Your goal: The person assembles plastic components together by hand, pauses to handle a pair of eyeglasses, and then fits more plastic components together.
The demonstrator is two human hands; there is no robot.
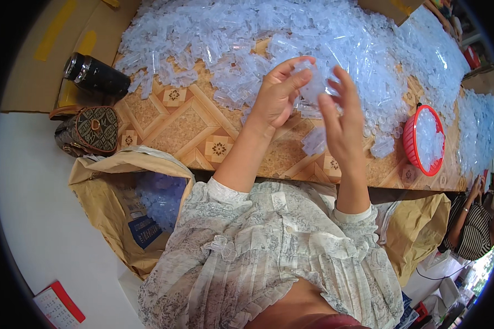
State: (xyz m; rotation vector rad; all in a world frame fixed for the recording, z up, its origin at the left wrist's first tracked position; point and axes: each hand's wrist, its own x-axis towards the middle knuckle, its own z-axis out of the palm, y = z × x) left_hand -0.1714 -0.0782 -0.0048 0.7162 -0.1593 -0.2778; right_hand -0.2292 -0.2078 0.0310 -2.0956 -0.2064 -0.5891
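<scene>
My left hand (278,94) is raised over the table, its thumb and fingers closed on a transparent plastic piece (313,78). The exact shape of that piece blurs into the heap behind it. Close by on the right, my right hand (343,118) faces it with thumb and fingers curved and apart; nothing shows firmly held in it. Beyond both hands spreads a big heap of transparent plastic pieces (203,41). A few loose pieces (314,141) lie on the table between my wrists.
The patterned tabletop (195,123) carries a red basket (408,141) of transparent parts at right, a black flask (96,75) and a brown patterned pouch (88,131) at left. Paper sacks (101,203) stand below the near edge. Another person (473,227) is at far right.
</scene>
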